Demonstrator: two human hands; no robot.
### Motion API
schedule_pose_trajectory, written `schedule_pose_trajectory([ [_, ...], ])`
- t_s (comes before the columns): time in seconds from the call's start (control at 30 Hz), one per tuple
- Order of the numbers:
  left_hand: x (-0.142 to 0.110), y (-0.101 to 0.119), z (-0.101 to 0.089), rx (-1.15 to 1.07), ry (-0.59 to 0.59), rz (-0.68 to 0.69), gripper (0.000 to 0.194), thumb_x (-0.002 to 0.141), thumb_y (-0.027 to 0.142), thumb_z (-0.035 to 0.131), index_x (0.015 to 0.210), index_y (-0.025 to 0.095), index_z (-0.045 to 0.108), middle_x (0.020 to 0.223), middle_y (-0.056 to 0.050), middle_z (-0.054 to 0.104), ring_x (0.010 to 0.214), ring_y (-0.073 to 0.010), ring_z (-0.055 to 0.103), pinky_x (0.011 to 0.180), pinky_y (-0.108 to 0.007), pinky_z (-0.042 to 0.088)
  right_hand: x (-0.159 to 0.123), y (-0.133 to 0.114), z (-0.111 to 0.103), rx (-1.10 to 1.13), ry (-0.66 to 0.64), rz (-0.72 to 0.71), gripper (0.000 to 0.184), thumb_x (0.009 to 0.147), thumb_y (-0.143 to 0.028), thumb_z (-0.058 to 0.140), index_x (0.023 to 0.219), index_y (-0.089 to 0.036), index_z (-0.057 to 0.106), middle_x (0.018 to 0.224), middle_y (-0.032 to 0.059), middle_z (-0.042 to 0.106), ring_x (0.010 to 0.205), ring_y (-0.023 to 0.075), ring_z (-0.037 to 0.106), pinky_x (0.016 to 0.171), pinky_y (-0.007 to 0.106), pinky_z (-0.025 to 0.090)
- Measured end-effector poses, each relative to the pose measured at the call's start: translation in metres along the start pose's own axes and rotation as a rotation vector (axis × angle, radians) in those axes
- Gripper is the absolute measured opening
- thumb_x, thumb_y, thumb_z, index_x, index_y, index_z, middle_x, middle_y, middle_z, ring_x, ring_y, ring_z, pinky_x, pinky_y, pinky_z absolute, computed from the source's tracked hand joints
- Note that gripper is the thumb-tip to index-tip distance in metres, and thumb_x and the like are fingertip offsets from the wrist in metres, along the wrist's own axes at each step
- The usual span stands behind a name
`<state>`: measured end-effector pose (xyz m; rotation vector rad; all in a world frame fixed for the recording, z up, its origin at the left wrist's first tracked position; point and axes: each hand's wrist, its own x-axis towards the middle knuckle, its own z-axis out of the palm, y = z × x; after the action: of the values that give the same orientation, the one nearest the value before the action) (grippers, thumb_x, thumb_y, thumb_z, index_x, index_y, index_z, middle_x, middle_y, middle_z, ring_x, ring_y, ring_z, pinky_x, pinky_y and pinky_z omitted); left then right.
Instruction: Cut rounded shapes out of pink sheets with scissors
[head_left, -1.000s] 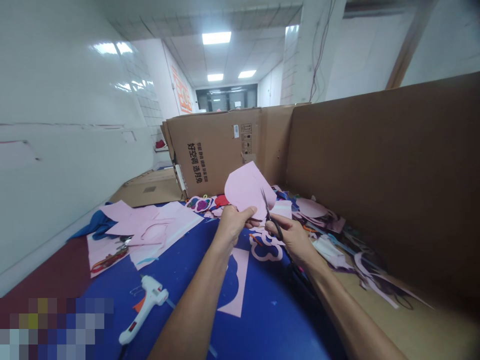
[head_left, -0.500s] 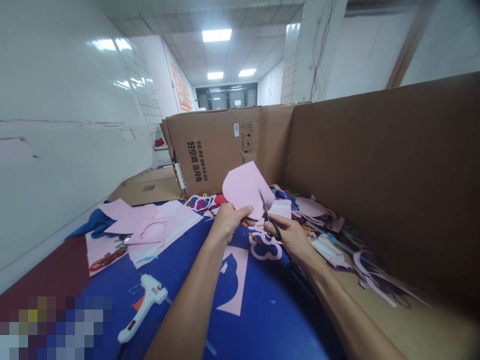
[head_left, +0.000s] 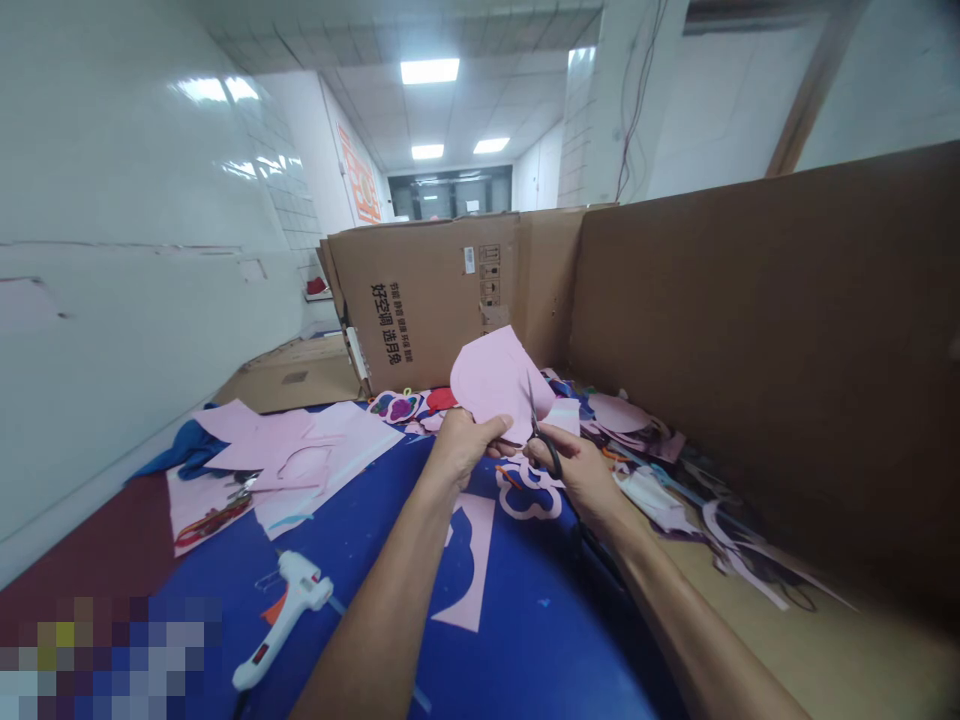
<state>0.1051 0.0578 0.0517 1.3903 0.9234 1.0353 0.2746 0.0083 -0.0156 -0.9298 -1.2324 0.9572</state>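
A plain cardboard wall [head_left: 750,300] fills the right of the frame, meeting a printed cardboard panel [head_left: 435,290] at the centre; whether they belong to one box cannot be told. Before them the blue surface [head_left: 540,650] spreads across the lower middle. Loose pink sheets [head_left: 255,440] overlap at left, and scraps [head_left: 619,412] lie along the wall's foot at right. At centre, a pink sheet [head_left: 491,375] is raised between the hands: the left hand [head_left: 457,450] pinches its lower edge, thumb in front, while the right hand [head_left: 585,475] grips the handles of the scissors. A white glue gun [head_left: 289,615] rests at lower left, a cut-out pink frame [head_left: 480,580] at lower centre. The scissors [head_left: 553,458] point upward, blades against the pink sheet's right part. Smallest, a flower-shaped pink outline [head_left: 534,514] lies below the right hand.
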Motion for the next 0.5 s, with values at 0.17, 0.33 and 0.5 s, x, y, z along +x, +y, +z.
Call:
schedule_pose_trajectory([
  [0.17, 0.0008, -0.0006, -0.0009, -0.001, 0.003, -0.003, 0.013, 0.08, 0.019, 0.076, 0.072, 0.01, 0.075, 0.059, -0.009, 0.072, 0.051, -0.016, 0.067, 0.051, -0.023, 0.049, -0.0004, -0.0033, 0.0015, -0.004, 0.005, 0.003, 0.043, 0.082, -0.046, 0.083, 0.117, -0.02, 0.082, 0.087, 0.003, 0.072, 0.085, 0.0217, 0.06, 0.075, 0.03, 0.046],
  [0.33, 0.0011, 0.0008, -0.0012, -0.009, 0.005, -0.014, 0.011, 0.081, 0.016, 0.074, 0.073, 0.009, 0.075, 0.061, -0.01, 0.073, 0.051, -0.0157, 0.067, 0.05, -0.022, 0.049, -0.0017, -0.006, 0.0025, -0.037, 0.032, 0.03, 0.049, 0.08, -0.05, 0.082, 0.118, -0.019, 0.082, 0.087, 0.0044, 0.074, 0.086, 0.0236, 0.061, 0.073, 0.031, 0.047],
  [0.5, 0.0002, 0.0039, -0.0043, 0.023, -0.004, -0.033, 0.014, 0.084, 0.015, 0.071, 0.074, 0.007, 0.076, 0.058, -0.01, 0.072, 0.048, -0.0143, 0.065, 0.051, -0.022, 0.048, -0.001, -0.0081, 0.0022, -0.045, 0.031, 0.049, 0.053, 0.077, -0.051, 0.084, 0.12, -0.018, 0.082, 0.09, 0.0043, 0.076, 0.083, 0.0225, 0.062, 0.072, 0.031, 0.046],
])
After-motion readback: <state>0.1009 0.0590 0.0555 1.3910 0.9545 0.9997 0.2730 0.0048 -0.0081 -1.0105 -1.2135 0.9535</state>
